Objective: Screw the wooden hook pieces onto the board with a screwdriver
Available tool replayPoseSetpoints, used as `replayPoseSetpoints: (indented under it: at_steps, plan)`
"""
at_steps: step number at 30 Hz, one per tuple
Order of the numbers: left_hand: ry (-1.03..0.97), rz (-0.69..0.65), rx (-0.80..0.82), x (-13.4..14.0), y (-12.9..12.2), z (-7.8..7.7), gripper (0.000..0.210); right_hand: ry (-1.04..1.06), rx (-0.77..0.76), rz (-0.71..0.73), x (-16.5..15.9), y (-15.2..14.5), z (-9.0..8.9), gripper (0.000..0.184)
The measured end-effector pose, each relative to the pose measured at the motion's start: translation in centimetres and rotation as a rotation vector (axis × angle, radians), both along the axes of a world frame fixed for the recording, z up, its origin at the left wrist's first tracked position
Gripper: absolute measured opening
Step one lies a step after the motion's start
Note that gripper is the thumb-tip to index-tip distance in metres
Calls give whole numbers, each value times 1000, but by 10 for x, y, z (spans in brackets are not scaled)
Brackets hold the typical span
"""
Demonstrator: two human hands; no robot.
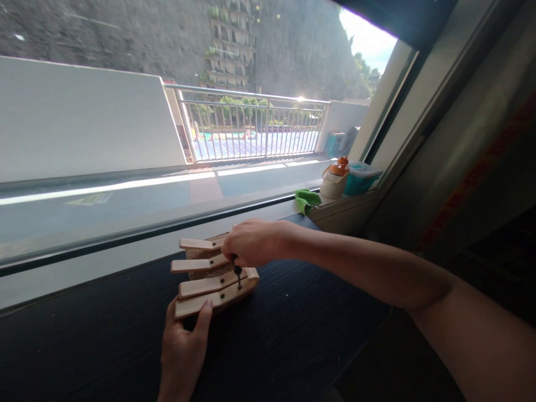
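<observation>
My right hand (256, 241) grips a screwdriver (238, 271), tip down on the nearest wooden slat (195, 306), my left hand (184, 340) clasping its end!

A wooden assembly (209, 286) is lying on the dark tabletop (293, 324), its four pale strips pointing leftward and sitting roughly side by side, with gaps of uneven width. Each strip is bending slightly along its length and is showing a dark round spot near the bend. A brown, rough-textured base (201, 274) is showing between the strips. A screwdriver (238, 271), dark-handled, is standing nearly upright, its tip meeting the nearest strip (196, 305) toward the right end.
</observation>
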State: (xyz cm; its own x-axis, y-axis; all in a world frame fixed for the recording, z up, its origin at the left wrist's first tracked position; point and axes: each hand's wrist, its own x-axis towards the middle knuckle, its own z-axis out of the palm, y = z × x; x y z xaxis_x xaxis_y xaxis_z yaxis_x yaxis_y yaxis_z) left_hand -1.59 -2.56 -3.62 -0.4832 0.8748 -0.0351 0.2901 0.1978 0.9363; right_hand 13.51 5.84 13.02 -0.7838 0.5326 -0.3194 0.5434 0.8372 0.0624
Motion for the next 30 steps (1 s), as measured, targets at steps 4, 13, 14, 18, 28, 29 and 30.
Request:
replayPoseSetpoints:
  at_steps: [4,13,14,18,28,29,30]
  plan:
    - [-1,-5,3,0,0,1,64,41,-10,-60,2,4,-5,26]
    - [24,-12,2,-3,-1,-5,62,-58,20,-52,0,-9,8,27]
    - [19,-15,14,-3,-1,-5,62,-54,7,-27,0,-9,10,28]
    - [21,-12,-1,-3,-1,-4,67,-12,-15,10,-2,-8,8,24]
    - [24,1,-48,1,-1,7,69,57,11,-130,-2,0,-9,32]
    - [28,4,-51,1,-2,6,69,60,21,-140,-2,-1,-9,32]
    - [30,6,-55,1,-2,6,69,58,30,-146,-2,-1,-9,32]
